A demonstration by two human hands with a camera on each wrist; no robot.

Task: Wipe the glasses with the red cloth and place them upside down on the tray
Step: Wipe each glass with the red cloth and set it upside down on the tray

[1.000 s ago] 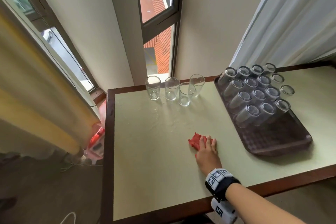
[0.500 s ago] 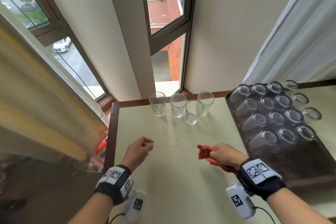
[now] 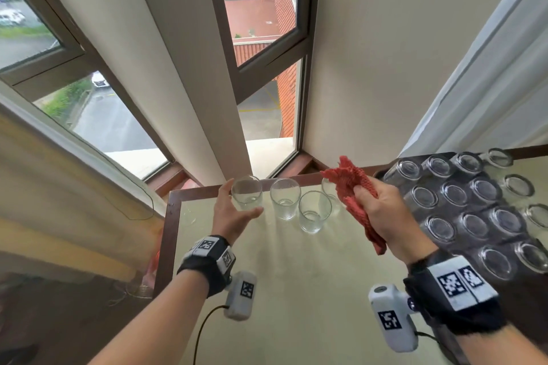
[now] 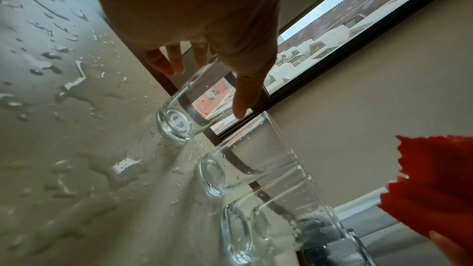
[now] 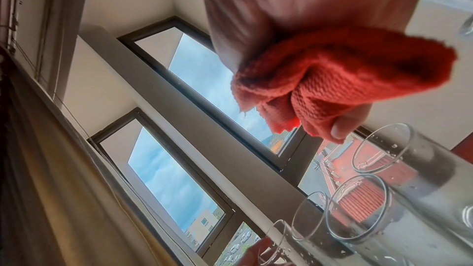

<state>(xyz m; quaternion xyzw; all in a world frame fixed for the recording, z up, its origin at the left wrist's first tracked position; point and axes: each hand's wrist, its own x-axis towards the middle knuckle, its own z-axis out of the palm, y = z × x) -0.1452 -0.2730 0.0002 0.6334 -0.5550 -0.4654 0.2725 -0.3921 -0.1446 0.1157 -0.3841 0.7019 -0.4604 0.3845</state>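
Red waffle-weave cloth (image 3: 353, 187) is bunched in the gripping right hand (image 3: 385, 216), above the table (image 3: 296, 290). Left hand (image 3: 231, 216), fingers spread, reaches around the far-left clear glass (image 3: 246, 193), upright with mouth up; contact is unclear. Smooth cylindrical glasses (image 3: 474, 210) stand mouth-down on the dark tray (image 3: 382, 173) at right.

We are seeing clear, smooth glass in the glasses (image 3: 246, 193), beaded with droplets. The red cloth (image 3: 353, 187) is showing a coarse waffle weave with a pinked edge. The table (image 3: 296, 290) is looking smooth and wet, framed in dark wood, and the tray (image 3: 382, 174) is looking like dark textured plastic.
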